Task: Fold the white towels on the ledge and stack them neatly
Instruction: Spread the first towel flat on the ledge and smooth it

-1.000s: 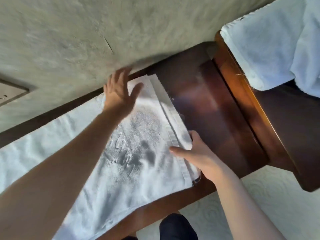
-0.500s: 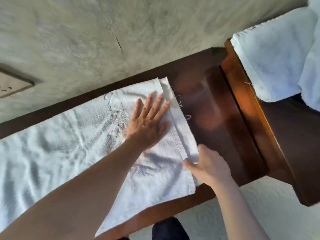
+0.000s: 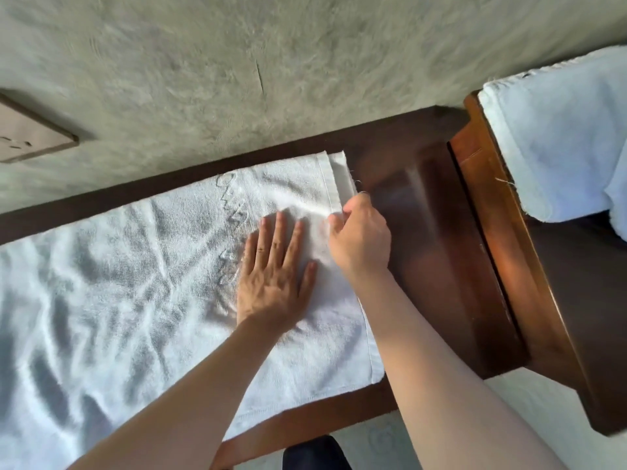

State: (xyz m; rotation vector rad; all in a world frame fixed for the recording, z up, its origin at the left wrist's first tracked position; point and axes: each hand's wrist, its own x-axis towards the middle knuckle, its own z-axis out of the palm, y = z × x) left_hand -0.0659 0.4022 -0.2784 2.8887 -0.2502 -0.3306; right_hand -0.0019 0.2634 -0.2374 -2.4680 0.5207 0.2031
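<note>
The towel [image 3: 142,300] lies flat on the ledge [image 3: 417,252], its long axis running along the wall, hemmed end toward the right hand [image 3: 361,242], which pinches that hem. Beside the pinch, the left hand [image 3: 273,276] presses flat, fingers spread. If the pinch tugs unevenly, I reckon the layers could skew

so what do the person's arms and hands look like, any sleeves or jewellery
Both forearms are bare as far as the frame shows, with no sleeves, gloves or watch in view. The left hand seems to have a thin ring on one finger, though it is too small to be sure. The right hand shows no jewellery.
</note>
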